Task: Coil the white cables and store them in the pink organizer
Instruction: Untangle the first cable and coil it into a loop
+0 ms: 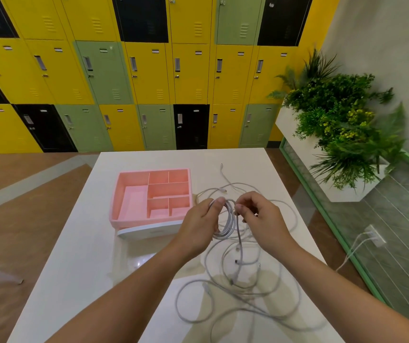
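The left hand (199,222) grips a half-wound coil (227,220) of white cable, while the right hand (260,215) pinches the strand just beside it. More loose cables (235,300) sprawl on the table (79,256) below both hands. The pink organizer (129,194) sits just left of the left hand.

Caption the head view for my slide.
Left hand holds a white cable coil, right hand pinches its strand, beside the pink organizer.
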Demonstrator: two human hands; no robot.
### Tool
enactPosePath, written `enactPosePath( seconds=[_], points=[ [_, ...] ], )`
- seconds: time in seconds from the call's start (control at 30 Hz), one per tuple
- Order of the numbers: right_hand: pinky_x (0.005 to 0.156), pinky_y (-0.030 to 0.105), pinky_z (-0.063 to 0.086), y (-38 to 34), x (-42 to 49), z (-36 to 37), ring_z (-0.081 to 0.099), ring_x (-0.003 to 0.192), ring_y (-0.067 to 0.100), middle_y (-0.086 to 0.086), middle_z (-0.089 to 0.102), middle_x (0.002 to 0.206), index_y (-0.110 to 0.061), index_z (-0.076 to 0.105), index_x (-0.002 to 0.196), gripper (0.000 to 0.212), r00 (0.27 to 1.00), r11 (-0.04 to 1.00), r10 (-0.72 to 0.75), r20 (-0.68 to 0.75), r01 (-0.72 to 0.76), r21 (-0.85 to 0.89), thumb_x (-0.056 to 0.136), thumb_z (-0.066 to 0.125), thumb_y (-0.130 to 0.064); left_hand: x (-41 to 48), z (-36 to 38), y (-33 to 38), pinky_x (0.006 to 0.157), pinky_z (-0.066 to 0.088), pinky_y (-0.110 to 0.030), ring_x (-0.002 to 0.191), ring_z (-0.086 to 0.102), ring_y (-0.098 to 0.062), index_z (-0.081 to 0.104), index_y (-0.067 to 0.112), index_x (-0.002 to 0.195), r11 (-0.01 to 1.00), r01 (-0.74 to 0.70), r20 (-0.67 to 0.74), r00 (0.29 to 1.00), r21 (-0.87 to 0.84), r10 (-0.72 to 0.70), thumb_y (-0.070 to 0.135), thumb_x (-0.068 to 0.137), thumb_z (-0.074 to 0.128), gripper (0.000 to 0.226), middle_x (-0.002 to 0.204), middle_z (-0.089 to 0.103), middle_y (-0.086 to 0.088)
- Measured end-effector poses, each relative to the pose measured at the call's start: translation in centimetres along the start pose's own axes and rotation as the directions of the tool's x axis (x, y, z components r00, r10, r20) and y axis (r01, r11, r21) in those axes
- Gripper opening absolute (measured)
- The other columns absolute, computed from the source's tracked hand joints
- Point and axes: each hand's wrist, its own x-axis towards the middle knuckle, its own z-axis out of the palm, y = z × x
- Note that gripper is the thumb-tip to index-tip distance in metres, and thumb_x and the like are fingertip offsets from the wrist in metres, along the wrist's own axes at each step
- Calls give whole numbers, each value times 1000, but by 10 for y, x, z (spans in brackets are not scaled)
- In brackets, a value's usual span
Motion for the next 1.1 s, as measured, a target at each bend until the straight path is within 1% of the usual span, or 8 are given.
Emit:
enactPosePath(
  seconds=[0.1,0.27,0.4,0.5,0.67,0.83,0.93,1.1],
  points=[
    [59,25,53,-3,-3,7,62,60,9,1,64,70,-13,62,83,13,998,996,52,28,-54,77,92,58,-5,2,2,1,63,39,-37,60,45,-17,53,5,80,1000,-1,-20,1000,-4,1,44,99,42,46,63,48,-4],
    [74,31,57,-11,-9,17,70,78,21,12,71,87,-8,67,94,26,967,893,202,153,-246,377,99,42,-5,3,4,5,62,37,-33,56,43,-8,50,33,55,996,-55,-115,991,70,63,39,102,40,49,52,48,12],
    [74,26,51,-13,-9,20,66,78,10,0,71,85,-12,67,101,17,949,869,232,214,-301,394,97,51,-10,4,5,2,57,33,-23,59,47,-5,44,32,60,972,-123,-170,973,201,158,37,103,37,43,58,47,10],
    [68,17,49,-11,-10,20,65,73,4,1,70,85,-10,64,105,15,949,861,238,207,-305,407,93,58,-4,8,7,-6,60,39,-29,64,50,-8,46,31,66,935,-168,-144,965,312,221,40,102,33,40,63,48,8],
    [75,27,50,-11,-5,9,65,81,21,11,70,88,-7,52,118,25,884,679,259,389,-453,578,94,52,1,12,0,-33,64,39,-35,74,52,-17,47,30,77,866,-200,-100,957,458,273,55,98,22,41,75,53,6],
    [70,25,50,-7,4,-6,64,76,20,12,67,81,-14,44,127,40,844,805,259,470,-458,377,92,56,2,9,-5,-36,78,43,-31,90,54,-13,53,28,120,793,-326,31,931,514,363,31,101,41,23,102,60,7],
    [71,23,50,-5,10,-12,63,77,21,10,68,80,-18,44,127,43,822,823,259,507,-463,330,91,57,2,12,-12,-29,86,43,-37,100,53,-18,57,25,119,631,-429,175,888,647,424,25,98,45,24,109,60,6],
    [79,26,47,-4,13,-15,60,81,20,11,65,88,-18,47,125,39,799,841,244,549,-456,291,91,61,-5,13,-17,-18,87,38,-37,101,50,-21,57,20,112,492,-446,257,878,748,404,35,101,34,29,106,60,2]
  ],
)
